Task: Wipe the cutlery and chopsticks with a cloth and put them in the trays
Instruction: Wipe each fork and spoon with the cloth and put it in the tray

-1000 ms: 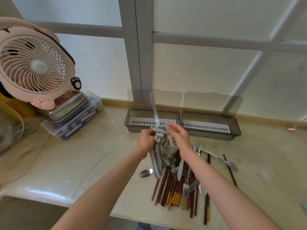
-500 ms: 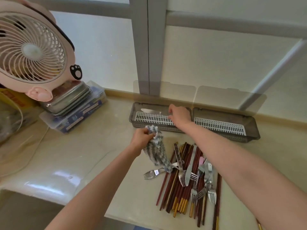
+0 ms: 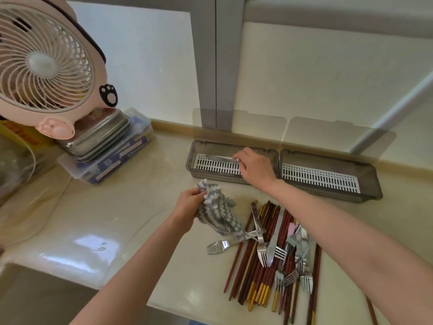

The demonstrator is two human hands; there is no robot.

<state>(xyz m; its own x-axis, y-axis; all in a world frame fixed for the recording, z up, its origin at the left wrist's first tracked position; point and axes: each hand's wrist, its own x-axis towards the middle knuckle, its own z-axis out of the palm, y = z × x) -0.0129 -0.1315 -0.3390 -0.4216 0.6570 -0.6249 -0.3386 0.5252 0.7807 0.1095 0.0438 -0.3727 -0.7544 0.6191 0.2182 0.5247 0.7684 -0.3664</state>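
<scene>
My right hand (image 3: 256, 168) reaches into the left grey tray (image 3: 191, 158), fingertips pinching the handle end of a table knife (image 3: 218, 157) that lies flat on the tray's white slotted insert. The right grey tray (image 3: 372, 181) beside it holds nothing visible. Nearer to me, my left hand (image 3: 189, 205) grips a grey-and-white striped cloth (image 3: 218, 214), which hangs down onto the counter. To the cloth's right lies a pile of red-brown chopsticks (image 3: 253, 277) with yellow tips, with several forks (image 3: 220, 246) and knives on top.
A pink desk fan (image 3: 44, 64) stands at the far left over a steel tin (image 3: 98, 134) stacked on a clear plastic box (image 3: 112, 160). Both tray lids lean open against the window. The counter's front edge (image 3: 164, 303) runs just below the chopstick pile.
My right hand carried the knife away from the cloth and laid it in the left tray. My left hand lowered the cloth toward the counter.
</scene>
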